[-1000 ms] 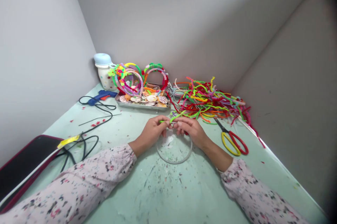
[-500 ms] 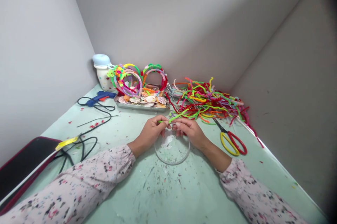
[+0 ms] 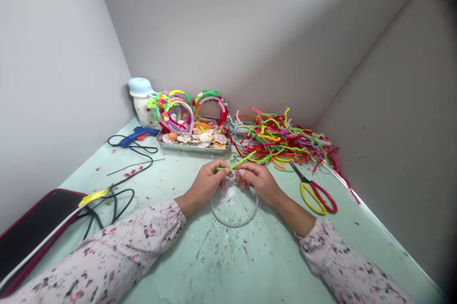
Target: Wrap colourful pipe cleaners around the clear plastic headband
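A thin grey ring [image 3: 235,226] hangs below my two hands, its top edge between my fingertips. My left hand [image 3: 210,178] pinches a bright green pipe cleaner [image 3: 246,159] against the top of the ring; one end sticks up to the right. Close beside it, my right hand [image 3: 259,180] is closed on the ring's top, with thumb and forefinger together. The fingertips partly hide where the green piece meets the ring.
Behind my hands is a metal tray [image 3: 194,148] of shells with colourful wrapped hoops [image 3: 178,104]. Tangled pipe cleaners [image 3: 285,137] and scissors [image 3: 316,197] lie right. Left are a blue glue gun [image 3: 137,136], black cord [image 3: 124,180], cup [image 3: 142,104] and black device [image 3: 39,218].
The whole view has shifted slightly, with things sitting a little lower and further right. Both hands keep their hold, and the green end leans at nearly the same angle.
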`<action>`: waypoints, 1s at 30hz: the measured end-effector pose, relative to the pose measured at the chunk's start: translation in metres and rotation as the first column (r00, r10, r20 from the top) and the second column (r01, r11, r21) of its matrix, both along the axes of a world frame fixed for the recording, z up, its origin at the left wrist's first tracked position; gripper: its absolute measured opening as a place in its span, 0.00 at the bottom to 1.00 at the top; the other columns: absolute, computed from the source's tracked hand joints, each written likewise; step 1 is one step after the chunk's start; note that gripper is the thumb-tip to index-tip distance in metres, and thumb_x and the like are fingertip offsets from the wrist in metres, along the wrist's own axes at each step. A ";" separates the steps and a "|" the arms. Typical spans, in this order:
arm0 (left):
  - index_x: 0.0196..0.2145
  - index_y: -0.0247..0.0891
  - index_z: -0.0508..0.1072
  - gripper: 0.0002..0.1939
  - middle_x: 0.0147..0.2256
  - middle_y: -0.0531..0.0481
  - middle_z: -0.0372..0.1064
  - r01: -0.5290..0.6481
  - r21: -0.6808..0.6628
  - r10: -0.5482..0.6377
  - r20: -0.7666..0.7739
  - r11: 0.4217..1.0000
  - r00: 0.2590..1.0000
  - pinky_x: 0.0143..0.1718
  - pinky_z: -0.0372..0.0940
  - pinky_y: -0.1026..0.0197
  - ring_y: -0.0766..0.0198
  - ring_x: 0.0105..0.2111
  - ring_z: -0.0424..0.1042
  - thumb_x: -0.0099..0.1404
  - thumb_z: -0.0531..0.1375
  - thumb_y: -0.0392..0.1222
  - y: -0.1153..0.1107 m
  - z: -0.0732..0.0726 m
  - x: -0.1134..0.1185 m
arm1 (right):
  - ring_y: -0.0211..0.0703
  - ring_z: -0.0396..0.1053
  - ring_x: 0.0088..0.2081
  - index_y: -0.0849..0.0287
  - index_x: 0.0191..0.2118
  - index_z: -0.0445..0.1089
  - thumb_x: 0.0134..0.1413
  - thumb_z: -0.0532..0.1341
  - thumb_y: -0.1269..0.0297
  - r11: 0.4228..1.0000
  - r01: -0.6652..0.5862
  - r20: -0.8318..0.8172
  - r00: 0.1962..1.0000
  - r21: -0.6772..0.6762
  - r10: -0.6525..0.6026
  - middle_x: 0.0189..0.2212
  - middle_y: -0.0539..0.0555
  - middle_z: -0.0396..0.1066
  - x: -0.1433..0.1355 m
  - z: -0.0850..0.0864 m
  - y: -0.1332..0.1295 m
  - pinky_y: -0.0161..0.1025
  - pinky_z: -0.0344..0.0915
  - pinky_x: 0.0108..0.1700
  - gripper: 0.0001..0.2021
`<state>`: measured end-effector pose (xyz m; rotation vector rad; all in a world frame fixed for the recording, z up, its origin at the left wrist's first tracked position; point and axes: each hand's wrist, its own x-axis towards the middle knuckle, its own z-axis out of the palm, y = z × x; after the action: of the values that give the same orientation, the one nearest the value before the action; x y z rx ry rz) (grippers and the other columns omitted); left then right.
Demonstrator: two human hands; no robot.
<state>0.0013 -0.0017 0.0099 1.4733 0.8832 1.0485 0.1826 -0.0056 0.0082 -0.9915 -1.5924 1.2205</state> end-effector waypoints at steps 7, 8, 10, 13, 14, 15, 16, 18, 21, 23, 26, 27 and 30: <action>0.31 0.35 0.69 0.05 0.23 0.54 0.66 -0.006 -0.035 0.007 0.031 0.999 1.000 0.21 0.55 0.69 0.72 0.18 0.60 0.58 0.56 0.39 0.000 -0.003 0.000 | 0.34 0.64 0.21 0.62 0.39 0.72 0.52 0.58 0.61 1.000 0.020 0.016 1.000 -0.009 -0.020 0.24 0.50 0.68 -0.002 0.001 -0.001 0.33 0.60 0.25 0.12; 0.31 0.35 0.68 0.05 0.22 0.55 0.65 -0.005 -0.037 0.007 0.031 0.999 0.999 0.20 0.55 0.69 0.72 0.18 0.60 0.58 0.56 0.39 0.000 -0.002 0.000 | 0.34 0.63 0.21 0.62 0.39 0.72 0.52 0.58 0.61 1.000 0.022 0.018 1.000 -0.006 -0.022 0.24 0.50 0.68 -0.002 0.001 -0.001 0.33 0.60 0.25 0.12; 0.31 0.35 0.68 0.05 0.22 0.55 0.65 -0.006 -0.043 0.007 0.030 0.999 1.000 0.20 0.54 0.69 0.73 0.18 0.60 0.58 0.56 0.39 0.000 0.000 0.000 | 0.33 0.63 0.21 0.62 0.40 0.73 0.52 0.58 0.61 1.000 0.025 0.027 0.999 0.003 -0.025 0.24 0.49 0.67 -0.002 0.000 -0.001 0.33 0.59 0.24 0.12; 0.30 0.34 0.67 0.05 0.23 0.54 0.66 -0.014 -0.052 0.015 0.025 0.999 1.000 0.20 0.53 0.70 0.73 0.18 0.60 0.58 0.56 0.39 0.000 0.001 0.001 | 0.33 0.63 0.21 0.61 0.41 0.73 0.53 0.58 0.61 1.000 0.023 0.042 0.999 0.010 -0.024 0.24 0.49 0.67 -0.002 -0.001 0.000 0.33 0.59 0.24 0.13; 0.30 0.34 0.67 0.05 0.23 0.54 0.66 -0.016 -0.055 0.018 0.027 0.998 0.999 0.19 0.53 0.70 0.73 0.17 0.60 0.59 0.56 0.39 0.000 0.001 0.001 | 0.33 0.63 0.21 0.62 0.41 0.73 0.53 0.58 0.62 1.000 0.025 0.044 0.999 0.006 -0.025 0.24 0.49 0.67 -0.002 -0.001 0.000 0.33 0.59 0.24 0.13; 0.30 0.34 0.67 0.05 0.23 0.54 0.66 -0.018 -0.056 0.020 0.030 0.998 0.999 0.20 0.53 0.70 0.73 0.17 0.60 0.59 0.56 0.39 0.001 0.001 0.001 | 0.33 0.63 0.21 0.62 0.41 0.73 0.53 0.58 0.62 1.000 0.026 0.045 0.999 0.000 -0.026 0.24 0.49 0.67 -0.003 -0.001 0.000 0.33 0.60 0.24 0.13; 0.30 0.34 0.67 0.05 0.23 0.54 0.66 -0.021 -0.058 0.023 0.034 0.998 0.999 0.20 0.53 0.70 0.73 0.17 0.60 0.59 0.56 0.39 0.001 0.000 0.001 | 0.33 0.63 0.21 0.62 0.41 0.73 0.53 0.58 0.62 1.000 0.027 0.047 0.999 -0.007 -0.026 0.24 0.49 0.67 -0.003 -0.002 0.001 0.33 0.60 0.24 0.13; 0.29 0.34 0.67 0.05 0.22 0.54 0.67 -0.025 -0.057 0.027 0.036 0.998 0.999 0.20 0.53 0.70 0.73 0.17 0.60 0.59 0.56 0.39 0.002 0.000 0.001 | 0.33 0.63 0.21 0.62 0.41 0.73 0.53 0.58 0.62 1.000 0.027 0.053 0.998 -0.011 -0.026 0.24 0.49 0.67 -0.003 -0.002 0.001 0.32 0.59 0.24 0.13; 0.29 0.35 0.66 0.05 0.21 0.55 0.66 -0.022 -0.063 0.024 0.028 0.998 0.999 0.19 0.52 0.70 0.73 0.17 0.60 0.59 0.56 0.39 0.001 0.000 0.001 | 0.33 0.63 0.21 0.62 0.41 0.73 0.53 0.57 0.63 1.000 0.025 0.052 0.998 -0.007 -0.024 0.24 0.49 0.67 -0.003 -0.002 0.001 0.32 0.60 0.24 0.12; 0.29 0.35 0.67 0.05 0.20 0.55 0.66 -0.006 -0.081 0.009 0.035 0.997 0.999 0.20 0.53 0.70 0.73 0.17 0.60 0.59 0.56 0.39 0.000 0.002 0.001 | 0.32 0.63 0.20 0.62 0.40 0.73 0.53 0.57 0.62 0.999 0.034 0.038 0.999 -0.017 -0.033 0.23 0.48 0.67 -0.004 -0.002 0.001 0.32 0.60 0.24 0.12; 0.31 0.34 0.68 0.04 0.20 0.55 0.65 0.019 -0.110 -0.013 0.055 0.994 0.998 0.20 0.53 0.70 0.72 0.17 0.61 0.58 0.56 0.38 -0.001 0.003 0.001 | 0.32 0.62 0.20 0.62 0.39 0.73 0.53 0.58 0.62 0.998 0.051 0.032 0.998 -0.029 -0.050 0.23 0.48 0.66 -0.004 -0.002 0.001 0.32 0.59 0.23 0.12; 0.32 0.34 0.68 0.05 0.21 0.55 0.66 0.023 -0.116 -0.016 0.059 0.993 0.998 0.20 0.53 0.69 0.72 0.17 0.61 0.58 0.56 0.38 -0.001 0.003 0.001 | 0.32 0.62 0.20 0.62 0.39 0.72 0.53 0.58 0.61 0.998 0.054 0.035 0.998 -0.031 -0.053 0.22 0.48 0.66 -0.004 -0.003 0.001 0.32 0.59 0.23 0.12; 0.35 0.35 0.67 0.07 0.24 0.54 0.68 0.026 -0.135 -0.016 0.070 0.990 0.997 0.19 0.53 0.69 0.72 0.18 0.62 0.57 0.56 0.37 0.000 0.003 0.000 | 0.32 0.62 0.19 0.62 0.39 0.72 0.53 0.57 0.61 0.998 0.054 0.044 0.998 -0.043 -0.053 0.22 0.48 0.66 -0.004 -0.005 0.003 0.31 0.60 0.23 0.12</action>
<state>0.0015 -0.0014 0.0130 1.3228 0.8716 0.9975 0.1790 -0.0031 0.0037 -1.0877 -1.5677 1.2094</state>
